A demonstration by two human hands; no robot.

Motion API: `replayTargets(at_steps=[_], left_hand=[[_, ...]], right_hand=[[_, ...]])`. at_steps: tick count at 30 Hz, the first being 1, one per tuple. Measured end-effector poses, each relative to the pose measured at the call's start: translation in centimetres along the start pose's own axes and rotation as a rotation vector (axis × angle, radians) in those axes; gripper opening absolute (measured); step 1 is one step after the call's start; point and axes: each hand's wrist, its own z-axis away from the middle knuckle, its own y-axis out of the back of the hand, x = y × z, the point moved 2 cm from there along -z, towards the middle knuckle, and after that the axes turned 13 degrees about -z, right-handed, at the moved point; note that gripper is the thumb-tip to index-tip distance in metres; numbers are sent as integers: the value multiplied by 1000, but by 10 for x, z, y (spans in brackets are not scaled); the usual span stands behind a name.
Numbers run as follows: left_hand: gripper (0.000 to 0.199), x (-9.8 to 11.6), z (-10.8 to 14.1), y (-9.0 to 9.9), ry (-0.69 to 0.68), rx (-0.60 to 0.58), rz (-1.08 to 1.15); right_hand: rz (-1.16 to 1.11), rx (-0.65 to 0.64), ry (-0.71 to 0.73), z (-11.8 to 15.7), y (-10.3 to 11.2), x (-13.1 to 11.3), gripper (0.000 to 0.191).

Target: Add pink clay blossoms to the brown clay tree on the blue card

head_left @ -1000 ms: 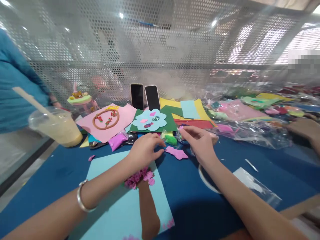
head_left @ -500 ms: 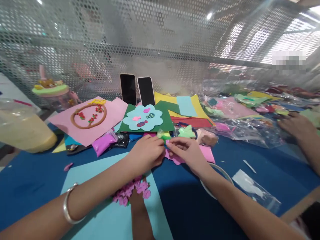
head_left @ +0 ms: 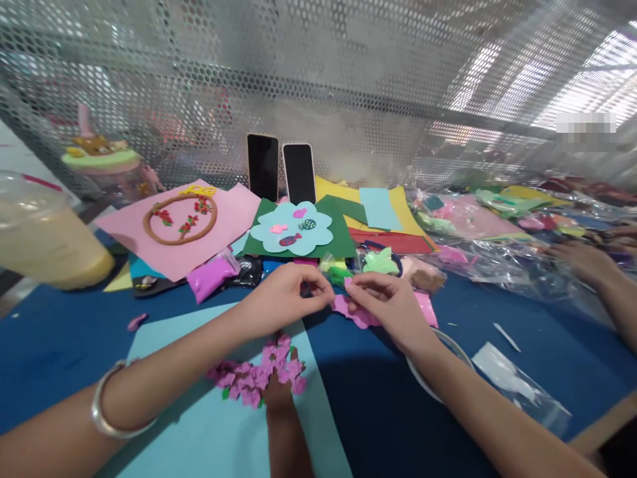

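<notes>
A light blue sheet [head_left: 199, 425] carries a brown clay trunk [head_left: 286, 421] with pink clay blossoms [head_left: 253, 377] and small green leaves. Above its far edge is my left hand [head_left: 286, 295], thumb and forefinger pinched together; anything between the tips is too small to tell. Just to its right, my right hand [head_left: 388, 302] pinches a small bit of pink clay [head_left: 348, 282] between thumb and forefinger. A flattened pink clay piece [head_left: 361, 317] lies under the right fingers, partly covered by them.
Behind stand two phones [head_left: 263, 167], a flower-shaped card [head_left: 291, 229] and pink paper with a brown ring [head_left: 180, 242]. At left are a drink cup [head_left: 47, 232] and purple clay packet [head_left: 213, 275]. A roll of tape [head_left: 423, 378] lies under my right forearm. Another person's hand [head_left: 587, 262] is at right.
My left hand has turned, now showing its thumb and a gap inside the curled fingers. More of the blossoms shows below it. The right hand keeps its pinch. The other person's hand has shifted slightly.
</notes>
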Motion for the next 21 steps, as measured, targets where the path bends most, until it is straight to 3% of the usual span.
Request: replayTargets(at_steps=[8,17,21], left_hand=[[19,0,1,-4,249,144,316],[24,-1,2,-11,226,176,443],[19,6,4,-10,205,248,417]], right_hand=[[99,48,163,5,2,-10,20],[55,37,158,13,-3,-12,18],[7,29,151,15,-6,-12,18]])
